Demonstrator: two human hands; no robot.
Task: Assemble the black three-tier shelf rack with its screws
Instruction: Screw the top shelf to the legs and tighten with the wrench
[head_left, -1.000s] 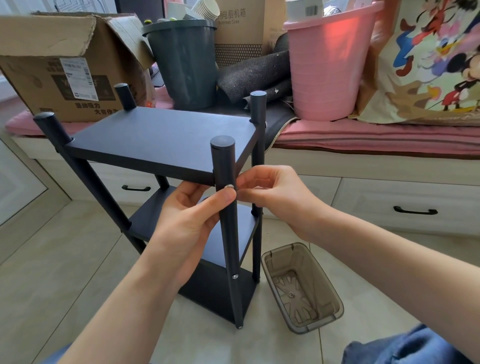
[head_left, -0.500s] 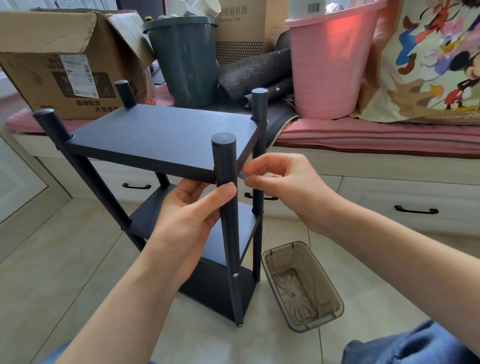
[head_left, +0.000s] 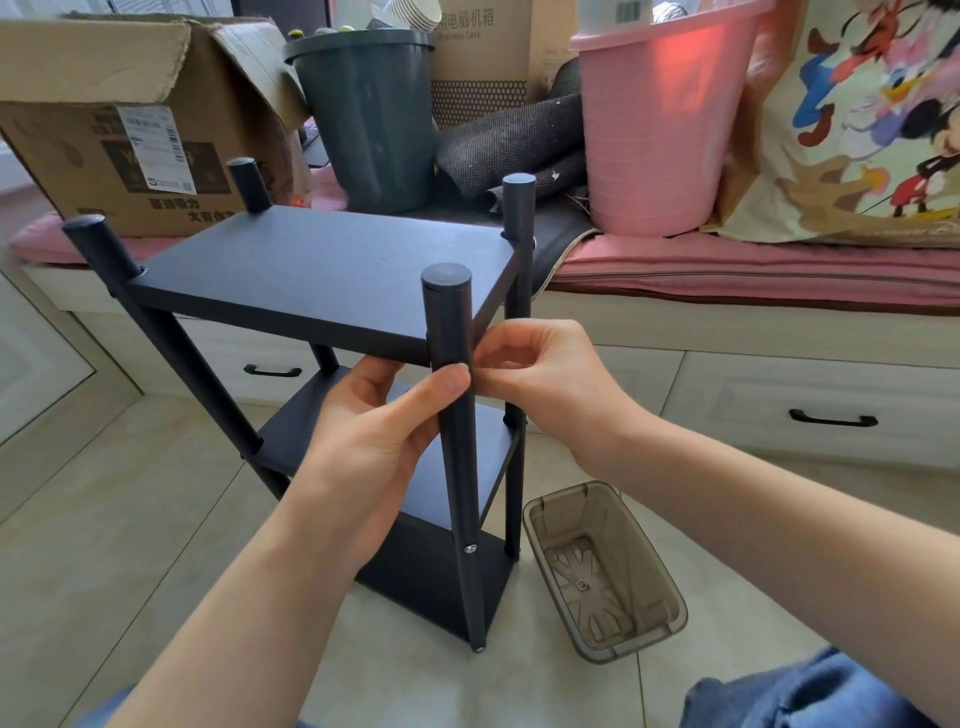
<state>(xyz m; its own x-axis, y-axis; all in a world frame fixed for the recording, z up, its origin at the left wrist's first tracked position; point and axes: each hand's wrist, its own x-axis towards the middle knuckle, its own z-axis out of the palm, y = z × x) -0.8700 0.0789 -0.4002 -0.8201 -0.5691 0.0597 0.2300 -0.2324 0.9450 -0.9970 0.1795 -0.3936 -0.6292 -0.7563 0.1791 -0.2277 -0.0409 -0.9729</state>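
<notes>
Black three-tier shelf rack (head_left: 322, 275) upright on the floor, centre frame — four round capped posts, three flat boards stacked. Silver screw (head_left: 470, 549) seated low in the nearest post (head_left: 457, 441), toward 6 o'clock.

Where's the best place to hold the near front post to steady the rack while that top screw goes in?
Grip the near front post just below the top shelf, coming from the left, as the left hand does now. The post is a slim upright round bar, so fingers wrap it easily, and that side leaves the right hand free at the joint.
</notes>
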